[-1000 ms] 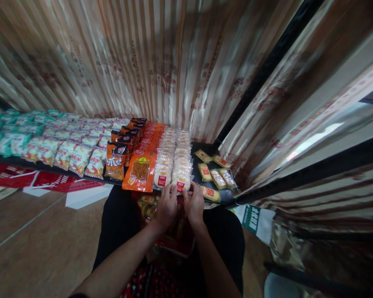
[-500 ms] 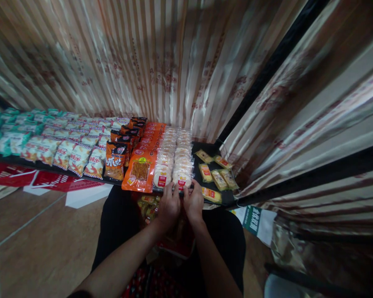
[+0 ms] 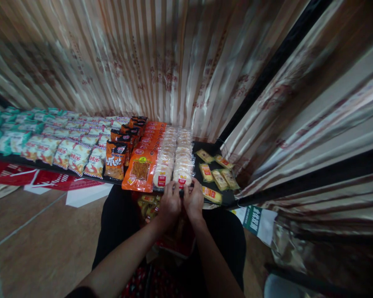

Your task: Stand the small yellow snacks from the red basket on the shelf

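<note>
Two columns of clear-wrapped round white rice crackers stand close together on a black shelf [image 3: 209,147]. At the front of the right column is a rice cracker packet [image 3: 182,176] with a red label. My left hand [image 3: 170,203] has its fingers closed at that packet's lower left edge. Close beside it, my right hand [image 3: 193,201] pinches the lower right edge. The fingertips are partly hidden, and the grip is small. Left of the crackers lies a row of overlapping orange snack-stick packets [image 3: 139,171].
Several small yellow packets [image 3: 219,179] lie loosely on the shelf's right end. Black-and-orange bags [image 3: 115,161], white snack bags [image 3: 79,157] and teal packs [image 3: 18,140] fill its left. More yellow packets [image 3: 149,207] sit below, between my knees. A pleated curtain [image 3: 180,62] hangs behind.
Both hands stay at the front rice cracker packet with almost no movement. The packet seems to have shifted very slightly; nothing else visibly differs.
</note>
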Demonstrator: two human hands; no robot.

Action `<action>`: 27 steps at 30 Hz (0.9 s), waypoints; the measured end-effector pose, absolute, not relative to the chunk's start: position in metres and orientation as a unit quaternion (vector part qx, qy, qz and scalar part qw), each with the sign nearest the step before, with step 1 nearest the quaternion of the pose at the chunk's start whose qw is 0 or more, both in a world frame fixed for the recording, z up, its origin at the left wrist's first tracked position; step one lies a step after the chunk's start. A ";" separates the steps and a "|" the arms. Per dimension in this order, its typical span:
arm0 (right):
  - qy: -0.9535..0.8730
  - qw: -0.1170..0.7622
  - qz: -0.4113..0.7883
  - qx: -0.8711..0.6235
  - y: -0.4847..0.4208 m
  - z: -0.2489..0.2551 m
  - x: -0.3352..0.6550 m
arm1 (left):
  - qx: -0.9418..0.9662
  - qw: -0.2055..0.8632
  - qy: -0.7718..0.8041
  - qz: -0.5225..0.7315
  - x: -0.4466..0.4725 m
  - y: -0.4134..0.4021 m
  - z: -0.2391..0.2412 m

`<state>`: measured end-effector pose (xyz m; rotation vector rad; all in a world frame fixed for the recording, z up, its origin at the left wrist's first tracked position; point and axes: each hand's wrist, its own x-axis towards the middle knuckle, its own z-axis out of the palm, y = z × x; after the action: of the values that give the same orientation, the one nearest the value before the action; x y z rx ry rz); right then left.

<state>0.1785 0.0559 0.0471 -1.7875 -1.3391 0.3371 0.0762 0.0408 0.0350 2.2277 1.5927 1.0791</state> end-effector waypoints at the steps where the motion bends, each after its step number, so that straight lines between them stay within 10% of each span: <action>1: -0.538 0.427 0.136 -0.714 0.056 0.047 0.179 | 0.756 0.099 0.535 0.365 0.075 0.040 0.036; 27: -0.455 0.540 0.216 -0.674 0.096 0.078 0.187 | 0.794 -0.142 0.459 0.373 0.068 0.054 0.021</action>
<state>0.1872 0.0959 0.0776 -1.6032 -1.0806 0.5134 0.0683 0.0544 0.0210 2.7478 1.5871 1.2921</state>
